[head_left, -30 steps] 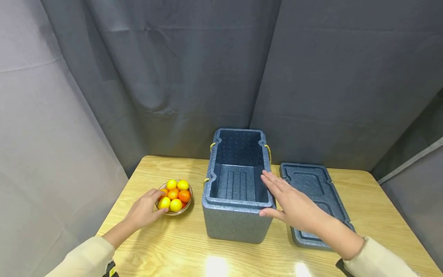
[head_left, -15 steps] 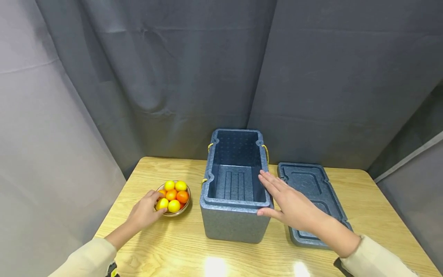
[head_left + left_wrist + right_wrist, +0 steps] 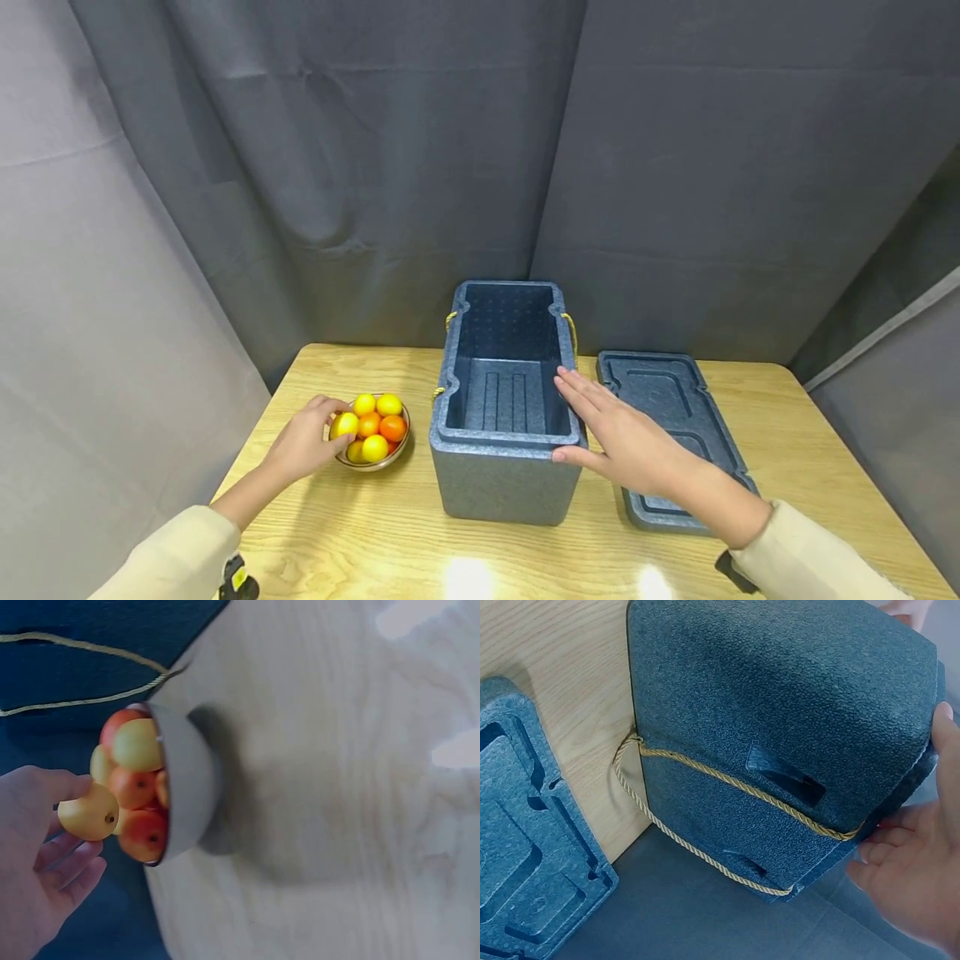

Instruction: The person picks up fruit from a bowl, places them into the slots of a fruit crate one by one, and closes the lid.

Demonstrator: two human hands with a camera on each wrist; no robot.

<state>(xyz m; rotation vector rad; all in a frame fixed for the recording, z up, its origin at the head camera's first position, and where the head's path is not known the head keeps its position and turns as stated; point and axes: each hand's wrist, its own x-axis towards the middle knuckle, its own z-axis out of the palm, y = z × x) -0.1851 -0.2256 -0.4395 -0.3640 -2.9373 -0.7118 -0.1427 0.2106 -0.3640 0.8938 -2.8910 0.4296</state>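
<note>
My left hand point(image 3: 303, 442) pinches a round yellow fruit point(image 3: 88, 814) between thumb and fingers, at the left side of a bowl point(image 3: 189, 791). The fruit is raised over the others in the head view. Several yellow and orange-red fruits point(image 3: 137, 787) fill the bowl, which is pale outside with a dark rim. To its right stands a deep grey foam box point(image 3: 506, 487) without its lid; its visible floor is bare. My right hand point(image 3: 637, 437) rests on the box's near right rim, its fingers straight and thumb spread toward the front corner.
The box's grey lid point(image 3: 660, 396) lies on the wooden table point(image 3: 360, 542) to the right of the box. A twisted yellow rope handle point(image 3: 720, 776) hangs on the box's side. Dark grey curtains point(image 3: 375, 167) close off the back.
My left hand has lifted a yellow fruit slightly above the others in the bowl. My right hand stays on the box rim. The head view has shifted slightly.
</note>
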